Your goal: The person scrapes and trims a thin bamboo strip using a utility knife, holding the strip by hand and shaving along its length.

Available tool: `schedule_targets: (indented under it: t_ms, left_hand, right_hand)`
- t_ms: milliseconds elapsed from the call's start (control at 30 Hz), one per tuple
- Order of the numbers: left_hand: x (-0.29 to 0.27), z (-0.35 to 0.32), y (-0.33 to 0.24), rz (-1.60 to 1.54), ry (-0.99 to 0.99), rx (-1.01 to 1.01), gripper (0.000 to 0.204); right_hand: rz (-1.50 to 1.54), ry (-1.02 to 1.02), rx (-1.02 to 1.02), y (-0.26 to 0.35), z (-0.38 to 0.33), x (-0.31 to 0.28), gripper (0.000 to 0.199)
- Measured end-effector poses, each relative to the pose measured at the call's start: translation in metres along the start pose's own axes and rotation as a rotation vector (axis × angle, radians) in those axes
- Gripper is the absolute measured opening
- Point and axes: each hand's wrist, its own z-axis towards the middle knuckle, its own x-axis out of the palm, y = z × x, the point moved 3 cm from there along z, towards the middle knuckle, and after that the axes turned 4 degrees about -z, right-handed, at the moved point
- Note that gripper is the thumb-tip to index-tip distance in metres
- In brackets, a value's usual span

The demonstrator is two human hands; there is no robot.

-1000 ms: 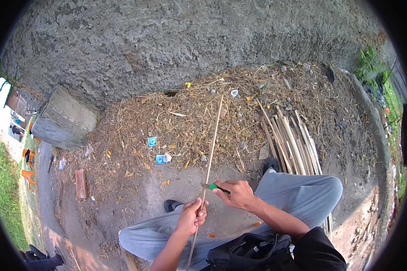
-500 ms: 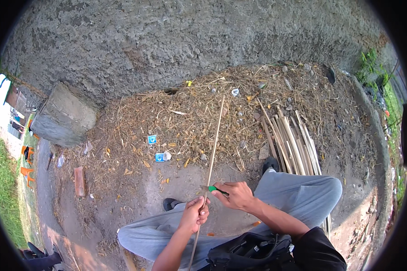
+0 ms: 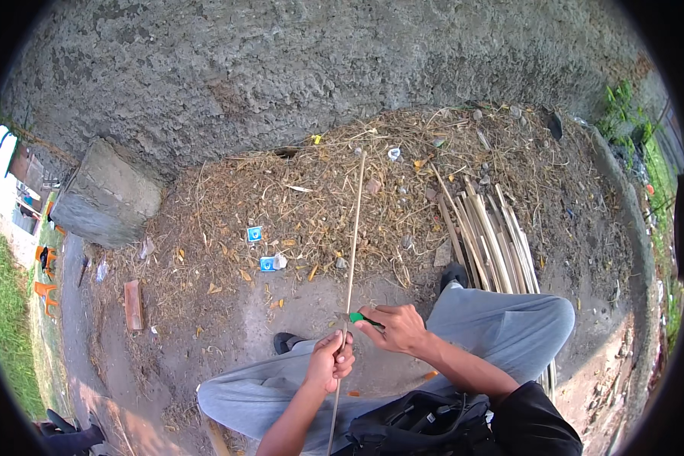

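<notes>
My left hand (image 3: 329, 363) is closed around a long, thin bamboo strip (image 3: 355, 228). The strip runs from beside my lap out over the ground, its far end pointing away from me. Just above that grip, my right hand (image 3: 397, 328) is wrapped around a green-handled knife (image 3: 356, 318). Its small blade lies against the strip, though the exact contact is too fine to make out. A bundle of similar bamboo strips (image 3: 501, 243) lies to the right, partly beneath my bent leg.
A rough grey wall (image 3: 319, 68) rises ahead, with a concrete block (image 3: 110, 194) at its left. Dry straw and leaves litter the ground. A brick (image 3: 133, 305) and a blue packet (image 3: 254, 233) lie left. A black bag (image 3: 425, 425) rests at my lap.
The bamboo strip's far end has swung slightly to the left, and its near end slightly to the right. Both hands keep their grips in nearly the same place.
</notes>
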Motion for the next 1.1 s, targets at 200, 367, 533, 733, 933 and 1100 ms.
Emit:
schedule_targets:
  t_ms: [200, 367, 533, 733, 933, 1100]
  left_hand:
    - [0.005, -0.003, 0.003, 0.029, -0.009, 0.011, 0.029]
    - [0.008, -0.005, 0.005, 0.001, -0.01, 0.017, 0.029]
    - [0.007, -0.004, 0.003, 0.063, -0.009, 0.026, 0.029]
    - [0.014, -0.008, 0.0, 0.131, -0.061, 0.064, 0.03]
    - [0.022, -0.022, 0.012, 0.21, -0.047, -0.024, 0.029]
    - [0.018, -0.035, 0.007, 0.27, -0.061, -0.073, 0.031]
  right_hand:
    - [0.007, -0.005, -0.019, -0.002, -0.001, 0.003, 0.024]
    - [-0.044, -0.031, -0.041, -0.001, -0.001, 0.005, 0.023]
    - [-0.071, -0.1, -0.014, -0.004, 0.001, 0.004, 0.023]
    - [-0.104, -0.08, 0.019, -0.007, 0.0, 0.001, 0.024]
    - [-0.054, -0.174, 0.196, -0.048, 0.017, -0.017, 0.032]
    - [-0.127, -0.239, 0.135, -0.047, 0.017, -0.016, 0.032]
